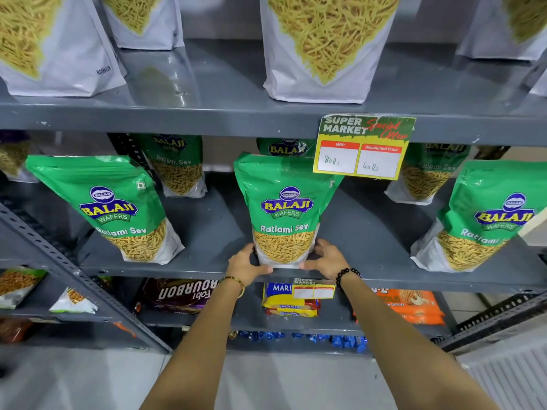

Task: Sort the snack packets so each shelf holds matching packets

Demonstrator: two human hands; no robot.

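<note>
Both hands reach forward with arms extended to the middle shelf (207,270), cupping the base of an upright green Ratlami Sev packet (285,211). Left hand (247,264) presses its left bottom corner, thumb along the front lower edge; right hand (324,257) curls around its right bottom corner. Fingers of both go behind the packet and are hidden. That packet stands at the shelf's front edge, centre. More matching green packets (118,208) stand to its left, right and behind it. A price card (362,146) hangs just above and right of the packet, covering its top right corner. On the shelf above, white sev packets (322,45) are cut off at the top. Below the packet, biscuit packs (288,300) are partly hidden by the arms.
</note>
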